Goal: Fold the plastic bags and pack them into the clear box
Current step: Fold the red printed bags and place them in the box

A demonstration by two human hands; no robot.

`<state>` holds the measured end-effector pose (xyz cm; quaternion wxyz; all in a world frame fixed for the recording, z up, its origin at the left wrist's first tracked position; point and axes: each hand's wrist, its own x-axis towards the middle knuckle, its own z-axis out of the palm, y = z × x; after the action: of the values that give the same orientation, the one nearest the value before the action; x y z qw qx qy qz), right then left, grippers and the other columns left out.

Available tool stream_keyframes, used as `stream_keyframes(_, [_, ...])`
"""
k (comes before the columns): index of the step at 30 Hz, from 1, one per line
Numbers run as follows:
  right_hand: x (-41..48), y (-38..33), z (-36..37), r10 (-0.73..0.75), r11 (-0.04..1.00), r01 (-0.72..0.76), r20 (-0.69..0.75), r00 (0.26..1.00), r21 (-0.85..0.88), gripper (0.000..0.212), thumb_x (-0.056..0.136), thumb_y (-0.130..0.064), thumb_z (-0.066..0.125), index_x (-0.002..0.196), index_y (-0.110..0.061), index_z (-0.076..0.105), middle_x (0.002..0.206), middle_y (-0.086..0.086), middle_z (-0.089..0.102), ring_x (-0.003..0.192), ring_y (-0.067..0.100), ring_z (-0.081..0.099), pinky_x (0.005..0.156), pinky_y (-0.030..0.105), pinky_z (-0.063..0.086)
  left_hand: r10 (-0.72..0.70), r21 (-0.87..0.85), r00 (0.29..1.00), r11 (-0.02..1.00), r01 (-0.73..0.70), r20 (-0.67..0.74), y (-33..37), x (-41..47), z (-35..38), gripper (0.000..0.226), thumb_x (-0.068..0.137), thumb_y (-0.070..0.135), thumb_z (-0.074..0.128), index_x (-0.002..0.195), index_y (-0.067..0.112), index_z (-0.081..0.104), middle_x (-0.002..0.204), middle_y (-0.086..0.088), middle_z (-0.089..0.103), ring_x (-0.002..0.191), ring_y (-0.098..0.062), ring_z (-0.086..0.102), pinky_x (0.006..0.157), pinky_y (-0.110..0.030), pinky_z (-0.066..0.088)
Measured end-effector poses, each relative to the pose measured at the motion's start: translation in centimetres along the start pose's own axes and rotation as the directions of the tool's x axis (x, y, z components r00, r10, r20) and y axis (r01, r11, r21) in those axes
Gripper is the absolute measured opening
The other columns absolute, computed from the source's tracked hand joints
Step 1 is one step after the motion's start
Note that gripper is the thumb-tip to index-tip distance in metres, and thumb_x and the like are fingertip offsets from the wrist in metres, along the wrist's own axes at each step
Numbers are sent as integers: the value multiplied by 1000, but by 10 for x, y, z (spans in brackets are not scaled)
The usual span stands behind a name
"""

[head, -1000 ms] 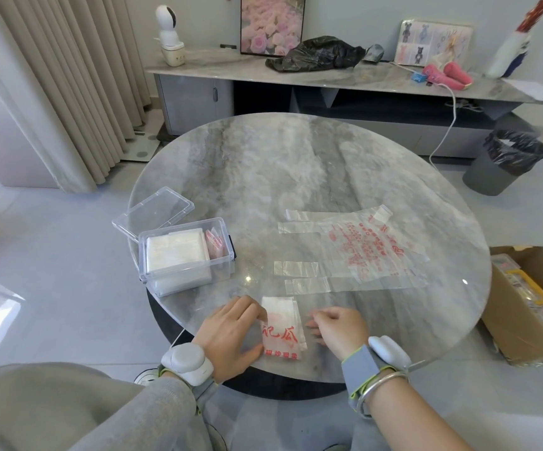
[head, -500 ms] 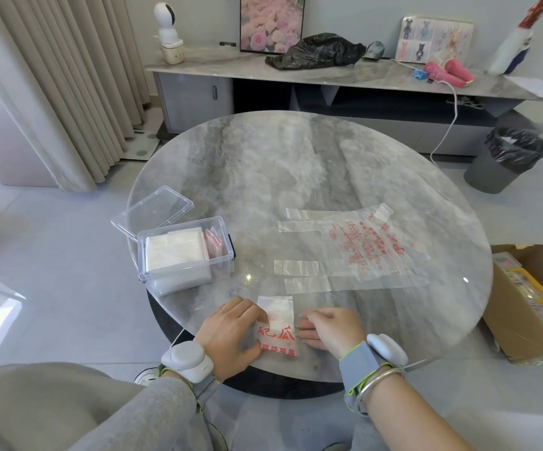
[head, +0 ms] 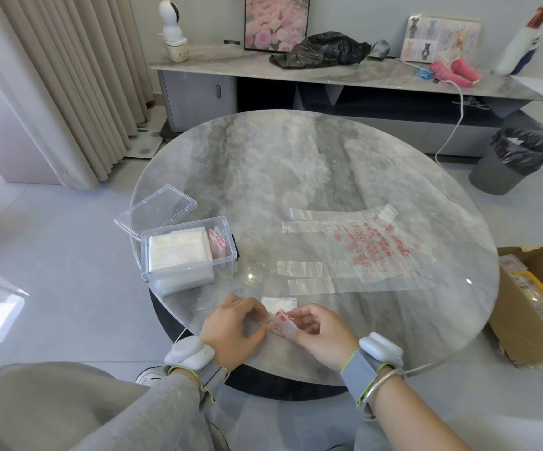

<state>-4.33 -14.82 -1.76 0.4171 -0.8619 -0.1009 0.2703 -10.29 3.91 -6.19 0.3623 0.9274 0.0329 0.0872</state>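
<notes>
Bag (head: 282, 324): folded strip at near edge of surface (head: 296, 164), pinched by left hand (head: 235, 332) and right hand (head: 324, 336). Step: likely final fold. Next: crease firmly, slot into box (head: 187, 255), left; second bag (head: 367, 252) flat, right

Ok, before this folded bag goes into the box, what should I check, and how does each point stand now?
1. Both hands grip the bag: left hand, right hand, bag: ok.
2. Fold finished: near end lifted, far end flat on the table: not ok.
3. Box open, lid swung back: ok.
4. Room in the box beside the white stack: cannot tell.
5. Flat bags lie apart from the hands: ok.
</notes>
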Motion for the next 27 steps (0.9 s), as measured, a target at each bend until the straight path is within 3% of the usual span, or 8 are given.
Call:
stream_keyframes(2, [8,3,4,43,998,-38,-96,994,54,11,86,-25,69,97,-26,65,89,-9,69,84,9,65,80,25,52,-34,-24,999,999,33,-19,1,0,0,13,83,39,68,94,35,64,81,28,59,93,6,51,71,-16,46])
stream_keyframes(6, [16,3,6,77,996,-66,-175,982,64,10,84,-35,71,85,-27,65,79,-9,68,78,10,65,71,23,49,-73,-31,997,997,72,-34,5,-1,2,13,84,33,72,95,33,65,79,26,60,92,4,52,70,-16,45])
stream_keyframes(12, [16,1,3,87,996,-80,-174,981,48,14,82,-40,71,84,-27,67,80,-10,68,77,5,64,67,19,47,-160,-51,987,986,158,-30,10,3,5,15,79,39,77,90,34,68,76,22,63,88,6,49,68,-11,37])
stream_keyframes(21, [18,5,5,91,996,-91,-209,974,8,13,81,-36,73,82,-27,63,74,-12,67,72,7,63,63,21,46,-285,22,954,957,288,-93,16,2,4,10,86,38,66,78,33,63,70,18,59,85,-2,51,68,-25,49])
stream_keyframes(27, [19,2,11,72,990,-102,-274,959,-93,16,83,-42,70,83,-29,61,71,-17,62,66,-1,57,57,16,40,-271,111,959,954,279,-81,16,2,4,13,90,41,57,85,30,60,75,18,60,86,-2,48,66,-26,49])
